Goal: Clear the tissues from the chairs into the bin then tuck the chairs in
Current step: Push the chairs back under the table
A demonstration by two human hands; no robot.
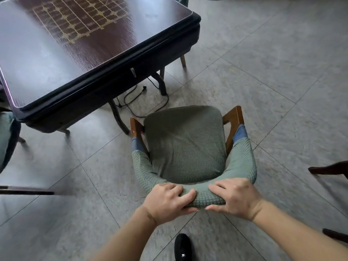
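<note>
A wooden armchair with a green waffle-knit cover [185,146] stands on the tiled floor just in front of me, its seat bare of tissues. My left hand [167,200] grips the padded top of the backrest, fingers over the front and thumb underneath. My right hand [234,197] grips the same backrest a little to the right. The chair faces the near right side of the dark table [56,59], with a gap of floor between them. No tissue and no bin are in view.
A black cable [145,98] lies coiled on the floor under the table's edge, ahead of the chair. Another green-covered chair [7,136] sits at the left edge. Dark chair legs [329,169] show at the right. My black shoe [182,247] is below.
</note>
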